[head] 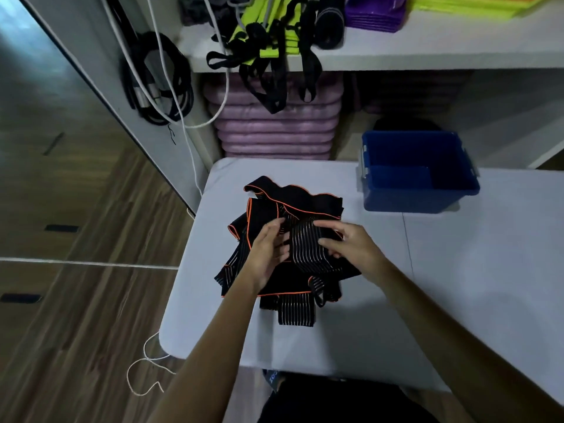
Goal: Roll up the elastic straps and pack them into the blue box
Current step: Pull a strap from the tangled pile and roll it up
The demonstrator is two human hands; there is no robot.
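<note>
A heap of black elastic straps (293, 206) with orange edging and thin white stripes lies in the middle of the white table (457, 285). My left hand (268, 248) and my right hand (348, 242) are over the heap, one on each side of a striped strap (303, 242) that arches up between them. The fingers of both hands curl onto that strap's edges. The blue box (418, 175) stands at the table's far right, open, and looks empty inside.
A shelf (427, 53) behind the table carries black and neon-yellow straps hanging over its edge, plus purple items. Purple mats (274, 129) are stacked below it. Cables hang on the wall at left. A white cord lies on the wooden floor.
</note>
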